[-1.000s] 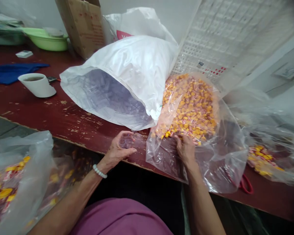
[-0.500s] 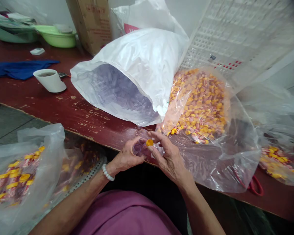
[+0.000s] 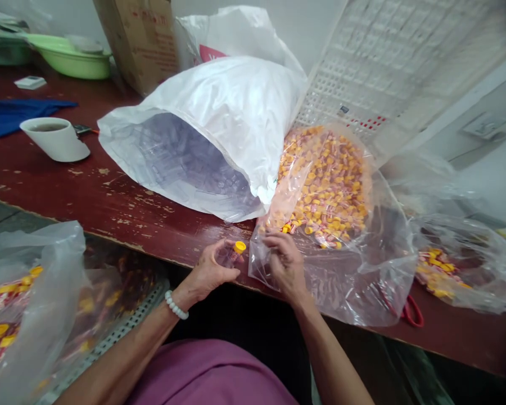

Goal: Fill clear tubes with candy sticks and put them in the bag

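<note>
My left hand (image 3: pixel 208 269), with a beaded bracelet on its wrist, is closed around clear plastic tubes. A yellow-capped piece (image 3: pixel 239 247) stands up at its fingertips, seated at the end of a tube. My right hand (image 3: pixel 287 263) is at the near edge of a clear plastic bag (image 3: pixel 349 281). Its fingers are bent and blurred, so whether they hold anything is hidden. Inside that bag lies a heap of small yellow-capped pieces (image 3: pixel 333 180) with red-and-white bodies. Left of it, a white sack (image 3: pixel 236 107) lies open toward me, full of clear tubes (image 3: pixel 185 152).
A white cup (image 3: pixel 54 140) of dark liquid stands on the worn red table (image 3: pixel 122 197). Lower left, a plastic bag (image 3: pixel 63 292) holds capped tubes. Red-handled scissors (image 3: pixel 413 312) lie at the right. A white crate (image 3: pixel 396 62) leans behind the bag.
My right hand has left the tubes in my left hand and moved right to the clear bag. The yellow-capped piece now stays with my left hand. The view has shifted to the right.
</note>
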{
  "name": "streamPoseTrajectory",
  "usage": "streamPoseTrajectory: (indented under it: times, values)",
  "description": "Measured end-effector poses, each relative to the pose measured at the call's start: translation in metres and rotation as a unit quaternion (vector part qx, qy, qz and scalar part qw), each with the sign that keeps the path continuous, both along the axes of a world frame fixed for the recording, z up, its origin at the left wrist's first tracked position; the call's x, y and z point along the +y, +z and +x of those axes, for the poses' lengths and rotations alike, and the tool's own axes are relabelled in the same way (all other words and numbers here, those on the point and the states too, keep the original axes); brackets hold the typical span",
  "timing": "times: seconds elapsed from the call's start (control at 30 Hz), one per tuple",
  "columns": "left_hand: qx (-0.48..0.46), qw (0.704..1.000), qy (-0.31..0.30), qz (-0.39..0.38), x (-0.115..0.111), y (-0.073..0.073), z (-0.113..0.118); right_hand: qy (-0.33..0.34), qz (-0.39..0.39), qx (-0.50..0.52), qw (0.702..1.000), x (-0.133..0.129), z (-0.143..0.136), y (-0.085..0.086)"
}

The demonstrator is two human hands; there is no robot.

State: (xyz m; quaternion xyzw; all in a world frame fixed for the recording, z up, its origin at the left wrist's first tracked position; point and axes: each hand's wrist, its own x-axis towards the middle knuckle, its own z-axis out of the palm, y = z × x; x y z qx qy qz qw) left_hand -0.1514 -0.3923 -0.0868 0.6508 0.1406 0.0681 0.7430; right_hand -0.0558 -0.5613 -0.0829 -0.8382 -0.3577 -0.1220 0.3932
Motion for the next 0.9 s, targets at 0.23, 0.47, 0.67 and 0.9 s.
streamPoseTrajectory:
  times: [0.23,0.47,0.67,0.9]
  values:
    - [0.039,0.998,0.000,-0.050,0.011,0.001,-0.003,-0.182,-0.118,-0.018,0.976,-0.026,0.085,-0.027]
    - [0.016,0.999,0.002,-0.033,0.004,0.006,0.001,-0.237,-0.132,0.033,0.962,-0.039,0.091,-0.027]
    - [-0.018,1.000,-0.001,-0.003,-0.002,0.011,0.002,-0.063,0.064,0.172,0.981,-0.029,0.021,0.014]
    - [-0.050,0.997,-0.044,0.037,-0.012,0.008,0.009,0.096,0.122,0.173,0.973,0.009,-0.047,0.039]
